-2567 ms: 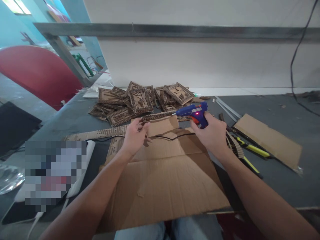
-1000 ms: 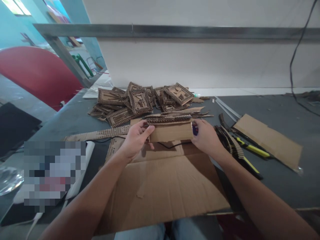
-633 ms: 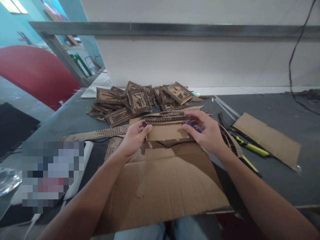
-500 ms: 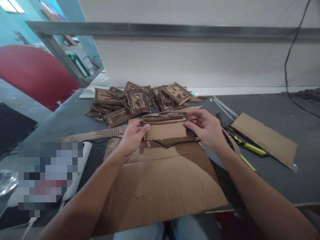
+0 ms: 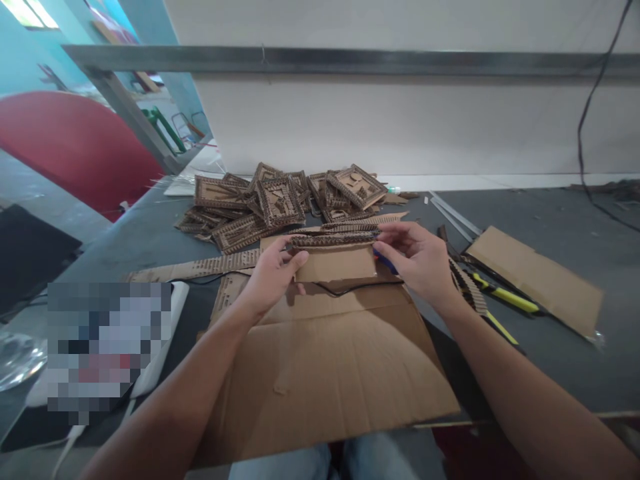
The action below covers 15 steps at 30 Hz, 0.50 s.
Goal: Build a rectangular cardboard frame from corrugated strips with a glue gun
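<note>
A small rectangular cardboard piece (image 5: 336,265) is held up in front of me, with a dark corrugated cardboard strip (image 5: 335,240) along its upper edge. My left hand (image 5: 276,275) grips its left end, thumb on the front face and fingers behind. At the right end my right hand (image 5: 415,257) pinches the strip and the corner between thumb and fingers. Partly hidden behind the right fingers is a blue object (image 5: 386,257), its kind unclear. A black cable (image 5: 345,291) runs below the piece, over a large cardboard sheet (image 5: 330,373).
Several decorated cardboard panels (image 5: 280,203) are heaped at the back. To the right lie yellow-and-black cutters (image 5: 510,299), a flat cardboard piece (image 5: 545,283) and white sticks (image 5: 453,217). A blurred-out device (image 5: 110,347) rests at the left, near a long corrugated strip (image 5: 195,267).
The view has shifted slightly, so everything sits a little further right. Both hands keep their hold on the cardboard piece, which has barely moved.
</note>
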{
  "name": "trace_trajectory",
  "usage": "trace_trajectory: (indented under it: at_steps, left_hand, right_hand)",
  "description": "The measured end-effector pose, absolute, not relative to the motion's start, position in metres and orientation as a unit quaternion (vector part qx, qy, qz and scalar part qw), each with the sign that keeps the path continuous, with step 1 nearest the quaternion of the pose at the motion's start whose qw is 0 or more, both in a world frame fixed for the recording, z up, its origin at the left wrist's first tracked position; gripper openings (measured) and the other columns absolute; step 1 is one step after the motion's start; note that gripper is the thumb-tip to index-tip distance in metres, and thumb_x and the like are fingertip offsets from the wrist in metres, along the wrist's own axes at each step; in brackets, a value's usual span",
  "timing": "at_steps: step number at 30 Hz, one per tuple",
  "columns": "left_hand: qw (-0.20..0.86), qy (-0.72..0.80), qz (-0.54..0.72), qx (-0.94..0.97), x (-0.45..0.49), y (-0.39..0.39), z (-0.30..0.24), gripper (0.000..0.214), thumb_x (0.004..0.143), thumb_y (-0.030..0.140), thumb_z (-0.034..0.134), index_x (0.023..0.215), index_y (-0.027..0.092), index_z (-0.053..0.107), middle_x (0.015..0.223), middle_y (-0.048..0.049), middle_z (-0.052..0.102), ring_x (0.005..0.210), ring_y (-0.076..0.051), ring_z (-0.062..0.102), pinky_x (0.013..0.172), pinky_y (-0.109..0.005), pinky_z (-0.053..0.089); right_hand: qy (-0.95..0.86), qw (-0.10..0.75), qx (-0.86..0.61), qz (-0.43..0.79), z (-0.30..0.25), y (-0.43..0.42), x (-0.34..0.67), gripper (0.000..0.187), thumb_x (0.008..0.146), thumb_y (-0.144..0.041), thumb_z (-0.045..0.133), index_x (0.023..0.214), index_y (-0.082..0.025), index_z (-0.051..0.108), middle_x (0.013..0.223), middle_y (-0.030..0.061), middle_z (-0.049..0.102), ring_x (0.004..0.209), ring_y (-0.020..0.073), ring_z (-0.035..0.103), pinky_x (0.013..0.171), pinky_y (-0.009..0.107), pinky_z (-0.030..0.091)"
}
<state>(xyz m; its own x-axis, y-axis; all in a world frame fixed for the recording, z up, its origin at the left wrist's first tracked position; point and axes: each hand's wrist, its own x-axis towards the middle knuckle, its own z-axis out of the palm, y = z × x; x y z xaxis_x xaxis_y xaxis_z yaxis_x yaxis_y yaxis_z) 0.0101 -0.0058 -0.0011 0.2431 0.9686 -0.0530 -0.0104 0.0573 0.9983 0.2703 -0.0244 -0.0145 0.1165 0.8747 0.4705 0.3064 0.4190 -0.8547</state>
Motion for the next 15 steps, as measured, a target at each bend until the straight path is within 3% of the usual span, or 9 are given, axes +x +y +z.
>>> trace_trajectory:
  at_steps: [9,15]
  left_hand:
    - [0.530,0.470,0.447,0.546,0.0126,-0.0064,-0.0029,0.058,0.080,0.039,0.077,0.129,0.020,0.051,0.079,0.0017,0.066,0.047,-0.013,0.062,0.037,-0.024,0.054]
    - [0.490,0.491,0.454,0.560,0.0127,-0.0086,-0.0005,0.047,0.083,0.042,0.074,0.122,0.021,0.056,0.070,0.0040,0.060,0.044,-0.012,0.058,0.035,-0.023,0.052]
  right_hand:
    - [-0.670,0.521,-0.511,0.137,-0.0190,-0.0267,0.2657,0.020,0.087,-0.032,0.071,0.105,-0.022,0.071,0.087,0.0032,0.076,0.077,0.0188,0.074,0.079,0.038,0.062]
    - [-0.719,0.496,-0.483,0.054,-0.0154,-0.0293,0.2631,0.015,0.091,-0.024,0.065,0.105,-0.023,0.071,0.090,0.0039,0.075,0.079,0.0185,0.072,0.079,0.036,0.060]
